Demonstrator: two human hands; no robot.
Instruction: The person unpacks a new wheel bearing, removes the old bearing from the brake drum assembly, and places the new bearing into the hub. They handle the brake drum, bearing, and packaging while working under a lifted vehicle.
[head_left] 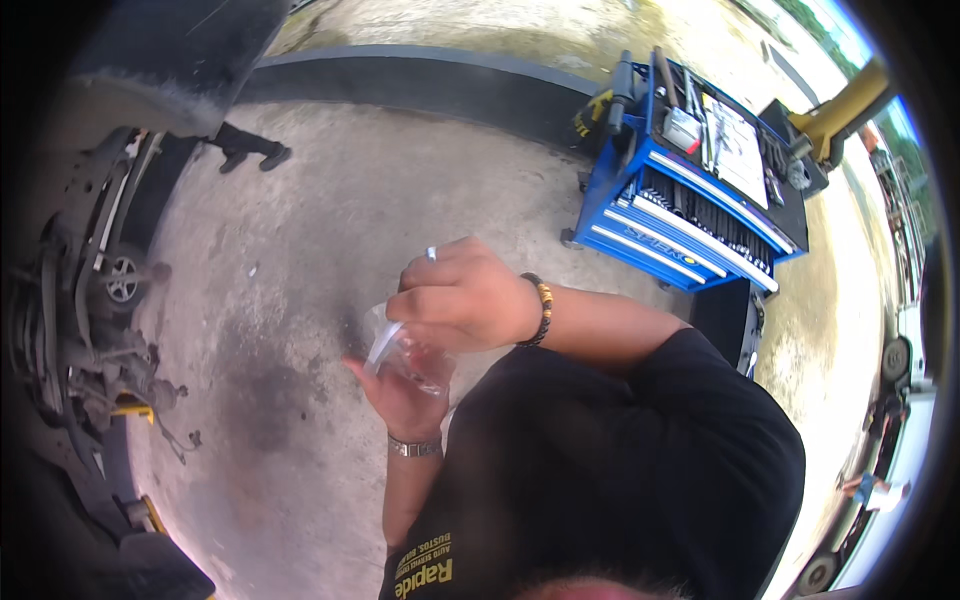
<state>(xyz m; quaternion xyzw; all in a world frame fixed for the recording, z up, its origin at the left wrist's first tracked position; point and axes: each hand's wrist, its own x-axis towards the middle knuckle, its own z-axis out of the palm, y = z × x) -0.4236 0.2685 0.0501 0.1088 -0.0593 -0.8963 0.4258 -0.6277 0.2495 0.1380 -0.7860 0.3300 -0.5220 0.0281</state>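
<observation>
A small clear plastic bag (430,374) with a whitish strip along one edge is between my two hands. My left hand (408,402), with a metal watch at its wrist, holds it from below; the thumb sticks out to the side and the other fingers are largely hidden. Over the top of the bag, my right hand (465,295) is closed, its fingers curled at the bag's upper part. A ring and a beaded bracelet are on this hand and wrist. Something reddish shows through the plastic, too unclear to name.
At the upper right stands a blue tool cart (640,235) with an open drawer of tools and more tools on top. A raised vehicle's underside (90,350) fills the left edge. Beyond it, a person's legs (245,147) show. A low dark wall (420,85) runs behind.
</observation>
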